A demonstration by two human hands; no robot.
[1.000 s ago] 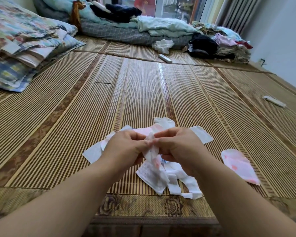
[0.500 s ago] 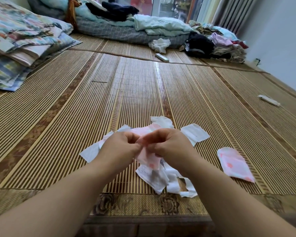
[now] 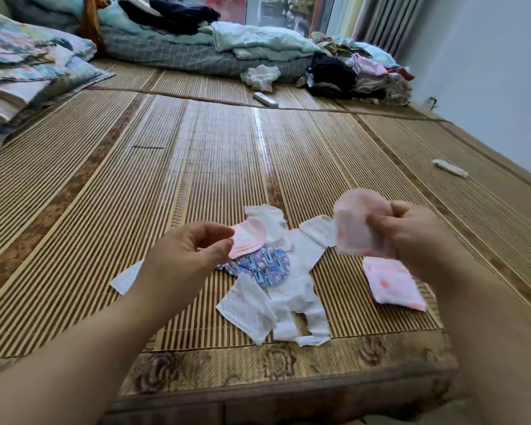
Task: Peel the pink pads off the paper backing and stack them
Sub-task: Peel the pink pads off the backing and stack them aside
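Pinching a pink pad, right hand hangs near the stack.

Blue patterned wrapper: lettering too blurred; nothing legible.

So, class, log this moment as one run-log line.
right hand: pinches peeled pink pad | left hand: empty, loosely curled | pink stack: right of backing scraps
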